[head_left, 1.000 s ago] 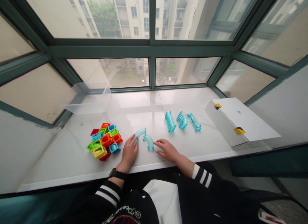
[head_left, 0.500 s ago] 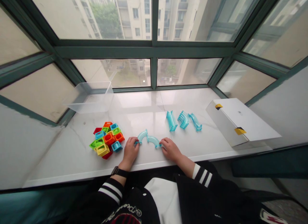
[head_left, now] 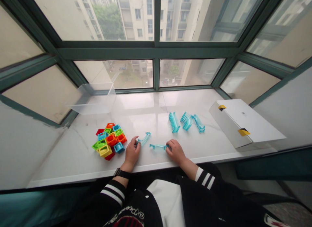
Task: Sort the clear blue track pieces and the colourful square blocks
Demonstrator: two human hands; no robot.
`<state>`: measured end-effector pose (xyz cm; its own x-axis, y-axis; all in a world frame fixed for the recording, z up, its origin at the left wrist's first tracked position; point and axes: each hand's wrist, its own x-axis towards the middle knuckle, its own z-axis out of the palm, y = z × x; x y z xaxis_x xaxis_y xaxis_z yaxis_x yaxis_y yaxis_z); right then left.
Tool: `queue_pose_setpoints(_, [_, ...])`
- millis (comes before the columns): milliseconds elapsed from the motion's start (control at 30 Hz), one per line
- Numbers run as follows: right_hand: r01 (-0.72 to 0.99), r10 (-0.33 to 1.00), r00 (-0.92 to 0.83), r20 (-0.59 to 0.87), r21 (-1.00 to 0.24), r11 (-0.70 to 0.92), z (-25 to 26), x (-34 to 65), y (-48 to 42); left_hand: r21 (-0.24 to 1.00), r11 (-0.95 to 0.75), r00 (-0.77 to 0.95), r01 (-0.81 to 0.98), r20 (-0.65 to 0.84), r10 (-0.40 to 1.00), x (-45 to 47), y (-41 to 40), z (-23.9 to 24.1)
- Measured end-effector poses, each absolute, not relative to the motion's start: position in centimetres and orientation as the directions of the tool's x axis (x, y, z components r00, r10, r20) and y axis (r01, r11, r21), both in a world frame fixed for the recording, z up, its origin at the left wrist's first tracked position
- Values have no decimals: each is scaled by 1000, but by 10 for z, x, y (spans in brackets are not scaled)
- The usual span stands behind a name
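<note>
L hand (head_left: 133, 152) pinches one end of a clear-blue curved track pc (head_left: 145, 139); R hand (head_left: 175, 151) pinches a 2nd blue track pc (head_left: 158, 146) (the two sit apart), both btwn hands at white ledge (head_left: 156, 162), nr multicolour block pile (head_left: 111, 140).

— What lies below the centre of the frame?
— Two track pieces, apart: the left track piece (head_left: 145, 139) at the left hand (head_left: 132, 153), the right track piece (head_left: 158, 146) slightly lower, at the right hand (head_left: 175, 151).
— Left of those?
— A pile of blocks (head_left: 110, 141) on the sill (head_left: 146, 110), with a tub (head_left: 97, 109) behind it, left of centre.
— And right?
— Three more track pieces (head_left: 186, 121) in a row, farther back; then a box (head_left: 246, 119) near the right edge.
</note>
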<state>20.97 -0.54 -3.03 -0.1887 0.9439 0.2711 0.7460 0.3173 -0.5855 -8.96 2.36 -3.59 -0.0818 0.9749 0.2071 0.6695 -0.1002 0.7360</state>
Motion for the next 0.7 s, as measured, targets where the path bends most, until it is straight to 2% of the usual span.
queue_pose_setpoints(300, [763, 941, -166, 295, -566, 312, -35, 212, -5, 601, -197, 54, 775, 247, 968, -87, 25, -26])
queue_pose_setpoints(533, [902, 967, -145, 211, -373, 217, -27, 210, 6, 509, -267, 161, 818, 244, 956, -83, 23, -23])
queue_pose_setpoints(700, [919, 982, -124, 143, -357, 168, -21, 209, 9, 490, -302, 191, 818, 264, 946, -82, 22, -25])
